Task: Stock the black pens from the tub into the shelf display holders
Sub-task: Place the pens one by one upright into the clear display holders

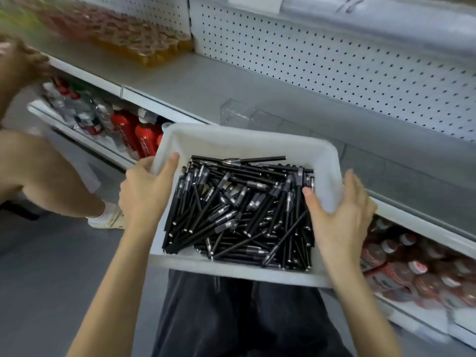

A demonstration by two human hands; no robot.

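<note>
While the left hand [146, 191] grips the tub [231, 143], the right hand [340, 220] does.

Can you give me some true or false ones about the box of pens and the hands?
1. Both hands hold the white tub. True: the left hand and the right hand grip opposite sides of the white tub.
2. The tub is empty. False: it holds a big heap of black pens.
3. The clear holders on the shelf are already full of pens. False: the clear holders look empty, with no pens in them.
4. Red bottles stand on the shelf below. True: red bottles show under the grey shelf.
</note>
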